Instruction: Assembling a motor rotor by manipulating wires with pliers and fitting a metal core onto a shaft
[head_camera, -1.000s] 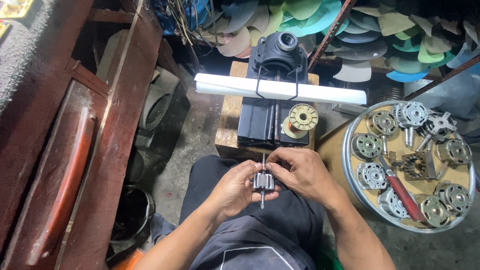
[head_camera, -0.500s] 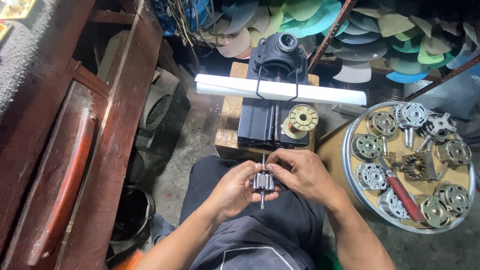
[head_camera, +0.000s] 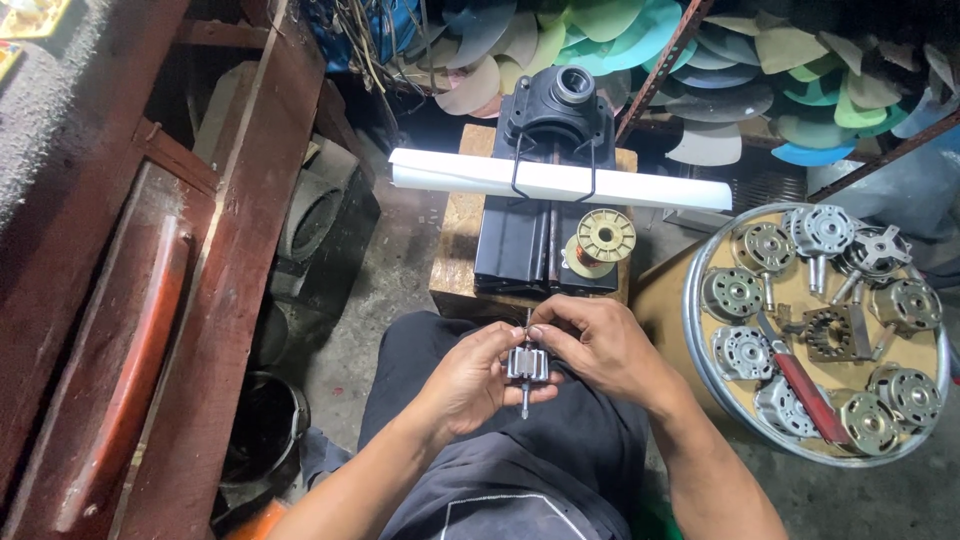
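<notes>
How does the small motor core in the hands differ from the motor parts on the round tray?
The motor core is held in both hands over the lap, the left hand and right hand pinching it; the motor parts lie loose on the round tray. The core is narrower, the tray parts wider and disc-shaped. Both are grey metal with a shaft.

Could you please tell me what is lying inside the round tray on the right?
The tray holds several metal motor housings, some with shafts, a dark toothed core near the middle, and a red-handled tool lying across them. Whatever sits beneath the tool and housings is covered.
</notes>
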